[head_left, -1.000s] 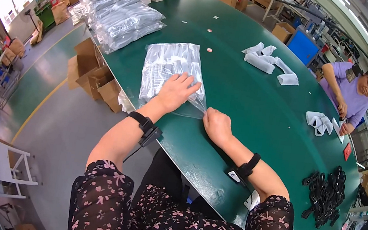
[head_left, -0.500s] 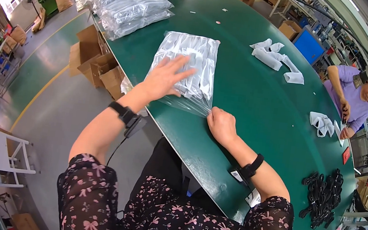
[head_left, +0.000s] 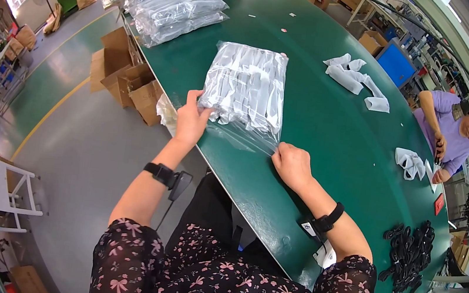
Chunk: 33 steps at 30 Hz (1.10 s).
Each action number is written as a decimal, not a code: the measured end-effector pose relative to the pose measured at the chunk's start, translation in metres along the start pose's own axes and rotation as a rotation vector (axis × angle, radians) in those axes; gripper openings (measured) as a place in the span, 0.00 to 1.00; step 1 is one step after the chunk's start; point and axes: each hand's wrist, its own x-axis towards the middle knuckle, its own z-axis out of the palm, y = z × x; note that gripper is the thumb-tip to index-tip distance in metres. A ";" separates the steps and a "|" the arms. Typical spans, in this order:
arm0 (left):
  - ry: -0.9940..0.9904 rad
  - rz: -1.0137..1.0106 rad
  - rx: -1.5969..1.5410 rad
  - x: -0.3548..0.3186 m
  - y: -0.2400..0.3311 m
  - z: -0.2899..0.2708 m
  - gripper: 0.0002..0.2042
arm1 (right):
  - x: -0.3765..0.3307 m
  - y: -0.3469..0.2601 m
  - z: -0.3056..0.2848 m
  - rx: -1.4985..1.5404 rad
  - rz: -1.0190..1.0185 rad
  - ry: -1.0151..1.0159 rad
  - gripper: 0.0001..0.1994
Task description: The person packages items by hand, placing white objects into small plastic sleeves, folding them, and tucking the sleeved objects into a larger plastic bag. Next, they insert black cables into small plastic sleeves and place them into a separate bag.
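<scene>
A clear plastic bag (head_left: pixel 246 86) packed with white and grey wrapped pieces lies flat on the green table, its loose open end toward me. At the bag's lower left edge, my left hand (head_left: pixel 191 122) has its fingers and thumb closed on the film. My right hand (head_left: pixel 293 165) is a fist that pinches the lower right corner of the film and draws it taut. The exact contents of the bag are blurred by the shiny plastic.
Similar filled bags (head_left: pixel 172 11) are stacked at the far left of the green table (head_left: pixel 319 134). White strips (head_left: pixel 358 81) and a bundle of black cables (head_left: pixel 408 255) lie to the right. An open cardboard box (head_left: pixel 130 82) stands beyond the left edge. A person in purple (head_left: pixel 455 131) works opposite.
My left hand has come off the top of the bag, moved down toward me and taken the lower left edge. My right hand keeps its hold on the corner.
</scene>
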 end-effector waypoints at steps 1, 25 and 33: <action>0.050 -0.016 0.025 0.003 0.004 0.006 0.33 | -0.001 0.000 -0.001 -0.005 -0.040 -0.009 0.11; 0.228 -0.070 -0.346 -0.045 0.034 0.005 0.04 | 0.160 -0.066 0.056 -0.182 -0.414 -0.178 0.27; 0.171 -0.095 -0.403 -0.044 0.017 0.004 0.03 | 0.191 -0.067 0.044 -0.031 -0.361 -0.397 0.30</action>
